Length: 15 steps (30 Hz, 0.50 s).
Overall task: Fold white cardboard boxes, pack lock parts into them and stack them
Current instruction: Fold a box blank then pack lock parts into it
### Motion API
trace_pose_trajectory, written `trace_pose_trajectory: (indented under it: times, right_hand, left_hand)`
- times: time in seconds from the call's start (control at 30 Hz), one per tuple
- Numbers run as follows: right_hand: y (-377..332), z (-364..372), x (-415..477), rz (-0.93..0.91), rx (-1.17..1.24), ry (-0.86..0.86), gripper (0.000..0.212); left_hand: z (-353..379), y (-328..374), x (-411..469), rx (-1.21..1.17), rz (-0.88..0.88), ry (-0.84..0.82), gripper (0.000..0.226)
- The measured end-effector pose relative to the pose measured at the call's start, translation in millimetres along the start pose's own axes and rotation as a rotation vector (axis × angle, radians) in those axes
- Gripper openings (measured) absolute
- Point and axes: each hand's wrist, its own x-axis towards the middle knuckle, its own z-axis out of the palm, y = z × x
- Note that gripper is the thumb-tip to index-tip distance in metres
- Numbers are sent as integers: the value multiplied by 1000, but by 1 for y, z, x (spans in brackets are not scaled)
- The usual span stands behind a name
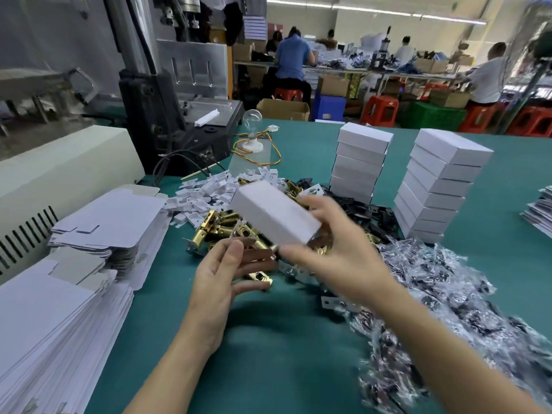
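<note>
My right hand [334, 252] grips a closed white cardboard box [273, 215], tilted above the middle of the green table [283, 339]. My left hand [218, 279] hovers just below and left of the box, fingers straight and spread, holding nothing. Under both hands lies a pile of brass lock latches [221, 227]. Two stacks of packed white boxes stand behind, one at centre [360, 162] and a taller one to its right [439, 186]. Flat unfolded box blanks are piled at left [53, 309] and further back [110, 222].
Small white plastic pieces [209, 189] lie behind the latches. Clear bags of black parts [442, 294] spread to the right, black plates [367, 210] beside them. A machine [179, 115] and a bulb with wires [252, 132] stand at the back left. People work at far benches.
</note>
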Motion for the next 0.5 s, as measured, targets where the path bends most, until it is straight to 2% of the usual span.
trace_pose_trajectory:
  times: [0.07, 0.23, 0.4, 0.5]
  right_hand:
    - [-7, -34, 30, 65, 45, -29, 63]
    - [-7, -121, 132, 141, -198, 87, 70]
    - [17, -177, 193, 278, -340, 13, 76]
    - [35, -195, 207, 333, -381, -4, 76]
  left_hand:
    - [0, 1, -1, 6, 3, -25, 66]
    - [1, 3, -2, 30, -4, -47, 38]
    - [5, -2, -4, 61, -23, -80, 45]
    - [7, -5, -4, 97, -42, -115, 39]
